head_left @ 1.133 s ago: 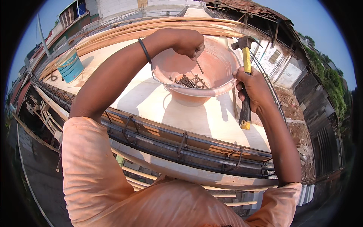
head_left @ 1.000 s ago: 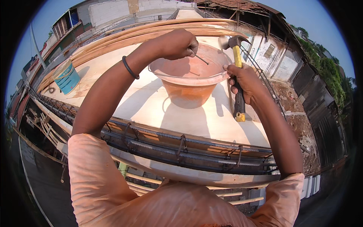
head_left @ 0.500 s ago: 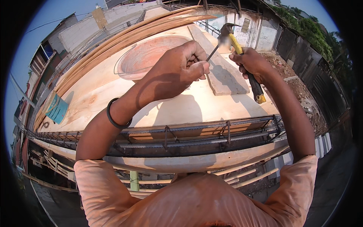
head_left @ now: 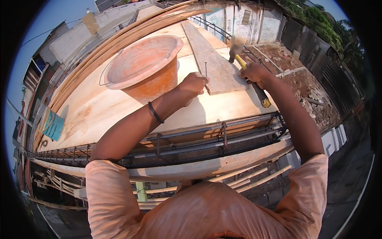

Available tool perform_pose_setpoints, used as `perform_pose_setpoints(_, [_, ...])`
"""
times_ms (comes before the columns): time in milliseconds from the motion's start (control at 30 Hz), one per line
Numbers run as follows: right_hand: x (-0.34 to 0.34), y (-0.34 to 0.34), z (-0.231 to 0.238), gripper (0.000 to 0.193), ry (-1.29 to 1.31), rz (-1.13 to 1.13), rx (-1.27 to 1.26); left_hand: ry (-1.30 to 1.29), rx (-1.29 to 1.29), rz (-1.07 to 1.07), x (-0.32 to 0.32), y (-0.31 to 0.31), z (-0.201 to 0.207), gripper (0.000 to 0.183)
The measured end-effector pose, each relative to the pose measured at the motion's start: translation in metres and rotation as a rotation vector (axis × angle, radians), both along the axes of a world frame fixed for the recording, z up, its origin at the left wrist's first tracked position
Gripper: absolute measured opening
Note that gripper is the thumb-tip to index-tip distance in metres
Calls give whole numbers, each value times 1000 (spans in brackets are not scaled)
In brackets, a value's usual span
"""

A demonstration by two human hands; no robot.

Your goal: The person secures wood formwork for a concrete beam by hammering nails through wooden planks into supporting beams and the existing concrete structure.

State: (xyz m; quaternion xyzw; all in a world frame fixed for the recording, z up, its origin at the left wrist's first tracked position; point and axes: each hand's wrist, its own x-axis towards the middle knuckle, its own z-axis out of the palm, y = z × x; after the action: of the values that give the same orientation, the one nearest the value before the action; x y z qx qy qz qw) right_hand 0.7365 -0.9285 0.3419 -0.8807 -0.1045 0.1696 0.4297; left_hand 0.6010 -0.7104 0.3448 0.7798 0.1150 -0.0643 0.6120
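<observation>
My left hand (head_left: 192, 88) is closed, its fingertips pinching a long nail (head_left: 206, 68) that points upward at the left edge of a weathered grey plank (head_left: 223, 77). In my right hand (head_left: 255, 74) I grip a claw hammer (head_left: 260, 95) by its black and yellow handle. The hammer's head is up beyond my fist, over the plank's right side and partly blurred. The nail's lower end is hidden by my left fingers. Behind my left hand stands a large orange bucket (head_left: 153, 85) with a wire handle.
Pale plywood (head_left: 95, 107) spreads under the bucket and plank. Long timber strips (head_left: 131, 34) lie along its far left side. A small teal bucket (head_left: 53, 125) sits at the left. A steel rebar cage (head_left: 223, 133) runs along the near edge. Rubble (head_left: 310, 95) lies to the right.
My left hand has come down toward the plank, and the nail now points upright instead of slanting. The hammer has dropped a little. The view has shifted, showing more of the orange bucket.
</observation>
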Motion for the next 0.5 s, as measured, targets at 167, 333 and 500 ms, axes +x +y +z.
perform_pose_setpoints(167, [-12,11,3,31,57,-68,196,-31,-159,148,22,10,-15,36])
perform_pose_setpoints(333, [-14,-13,11,28,131,-1,443,-28,-238,171,7,8,-15,37])
perform_pose_setpoints(500, [-59,-31,46,25,254,5,534,-71,-329,70,-23,8,-5,33])
